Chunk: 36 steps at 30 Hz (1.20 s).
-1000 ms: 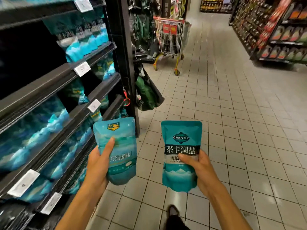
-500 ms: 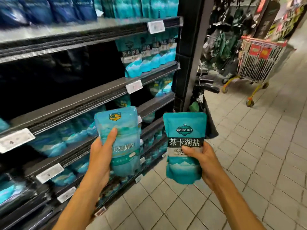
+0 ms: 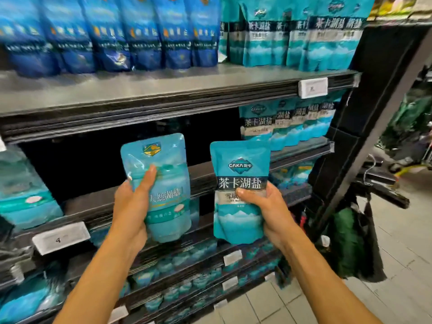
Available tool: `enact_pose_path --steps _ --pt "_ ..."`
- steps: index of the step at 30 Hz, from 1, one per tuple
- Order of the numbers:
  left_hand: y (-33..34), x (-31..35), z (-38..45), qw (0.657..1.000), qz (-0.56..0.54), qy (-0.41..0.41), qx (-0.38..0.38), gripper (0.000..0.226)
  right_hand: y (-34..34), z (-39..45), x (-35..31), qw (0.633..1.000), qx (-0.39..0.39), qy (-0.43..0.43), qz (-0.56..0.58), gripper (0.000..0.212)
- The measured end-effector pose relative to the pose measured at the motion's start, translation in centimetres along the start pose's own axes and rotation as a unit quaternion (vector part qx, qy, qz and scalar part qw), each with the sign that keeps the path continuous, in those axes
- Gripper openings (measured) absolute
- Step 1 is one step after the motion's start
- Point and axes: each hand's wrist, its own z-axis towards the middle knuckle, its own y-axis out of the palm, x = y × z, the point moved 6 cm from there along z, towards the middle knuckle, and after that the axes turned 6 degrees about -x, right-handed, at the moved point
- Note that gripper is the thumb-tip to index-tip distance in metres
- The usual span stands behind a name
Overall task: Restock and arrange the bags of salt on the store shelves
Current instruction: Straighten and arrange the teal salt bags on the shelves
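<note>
Carrying stock in: left hand clamped on light teal bag, right hand gripping CAKA bag, both upright before the middle shelf. Next, probably: sliding each into that dark gap, matching brands.
</note>
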Motion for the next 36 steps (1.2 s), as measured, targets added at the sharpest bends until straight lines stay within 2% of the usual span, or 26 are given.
enact_pose_path --steps 2,8,12,14,17,19,23,25,30,36 --pt "0.6 1.2 2.5 1.000 0.000 -0.010 -0.021 0.030 0.9 3.2 -0.7 1.000 -0.015 -0.006 -0.003 0.027" --pt "3.5 1.3 7.7 0.989 0.013 -0.112 -0.093 0.038 1.7 11.8 -2.1 0.999 -0.011 -0.002 -0.038 0.030" --pt "5.3 -0.3 10.3 0.984 0.005 -0.160 -0.079 0.020 1.1 16.3 -1.9 0.995 0.009 -0.007 -0.095 0.030" --pt "6.4 -0.9 11.2 0.981 0.004 -0.179 -0.077 0.019 1.0 17.8 -1.8 0.992 0.011 -0.017 -0.121 0.029" --pt "8.2 -1.4 12.1 0.976 0.000 -0.191 -0.105 0.029 0.8 18.9 -2.4 0.986 0.004 -0.061 -0.157 0.032" --pt "9.1 -1.6 12.6 0.976 -0.016 -0.178 -0.122 0.027 0.5 18.6 -2.8 0.964 0.003 -0.098 -0.249 0.030" --pt "9.6 -2.1 13.1 0.983 -0.026 -0.156 -0.097 0.019 -0.7 15.5 -1.2 0.877 0.041 -0.150 -0.455 0.049" --pt "10.0 -2.4 13.4 0.983 -0.026 -0.153 -0.096 0.018 -1.3 14.2 -0.2 0.844 0.065 -0.166 -0.506 0.054" --pt "11.3 -3.3 13.8 0.978 -0.018 -0.174 -0.110 0.026 -3.3 13.5 0.2 0.851 0.157 -0.154 -0.477 0.078" --pt "13.6 -4.0 14.0 0.976 -0.024 -0.182 -0.117 0.034 -5.6 13.5 -0.7 0.835 0.207 -0.140 -0.491 0.083"
